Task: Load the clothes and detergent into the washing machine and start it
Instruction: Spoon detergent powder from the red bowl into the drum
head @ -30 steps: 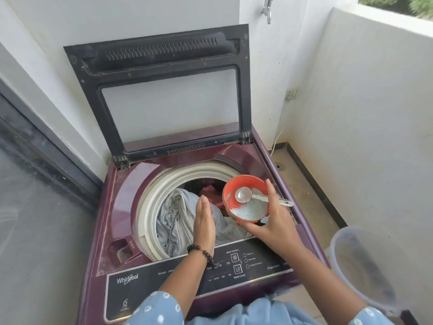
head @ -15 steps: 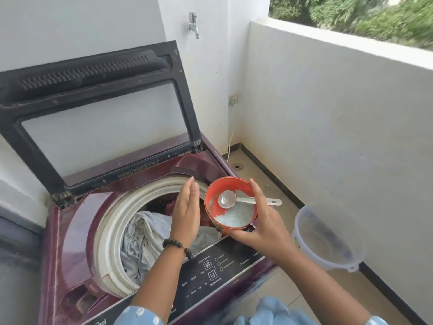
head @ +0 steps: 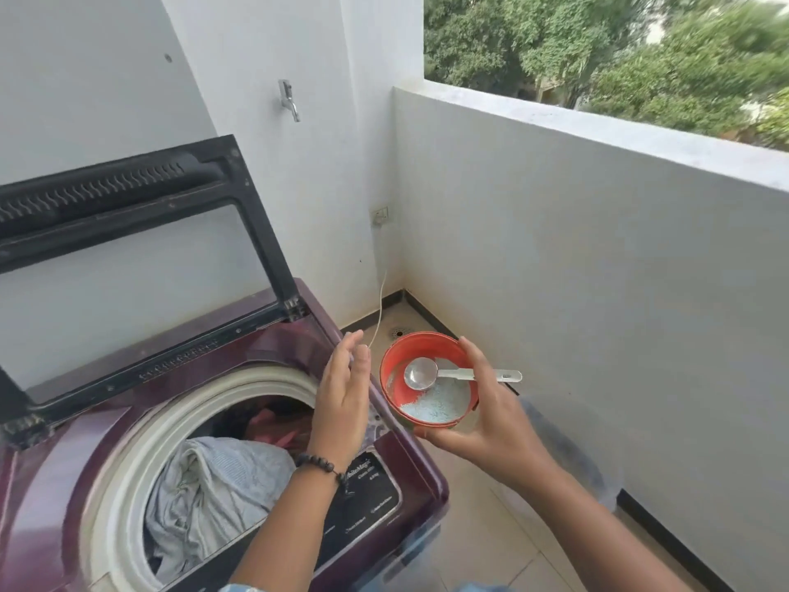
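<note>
A maroon top-loading washing machine (head: 410,472) stands at the lower left with its dark-framed lid (head: 128,215) raised. Grey and red clothes (head: 213,476) lie inside the white-rimmed drum. My right hand (head: 491,425) grips a red bowl (head: 399,388) of pale blue detergent powder (head: 439,403), held just past the machine's right edge above the floor. A metal spoon (head: 420,373) rests in the bowl, its handle sticking out to the right. My left hand (head: 343,390) hovers with straight fingers beside the bowl, over the drum's right rim, holding nothing.
A clear plastic bucket (head: 568,455) sits on the tiled floor behind my right forearm. A white balcony wall (head: 597,271) runs along the right. A tap (head: 289,98) and a wall socket (head: 381,214) with a cable are in the corner. A floor drain (head: 398,333) lies behind the bowl.
My view has swung to the right. The bowl in my right hand has moved from over the drum to beyond the machine's right edge. My left hand has lifted off the clothes and followed it.
</note>
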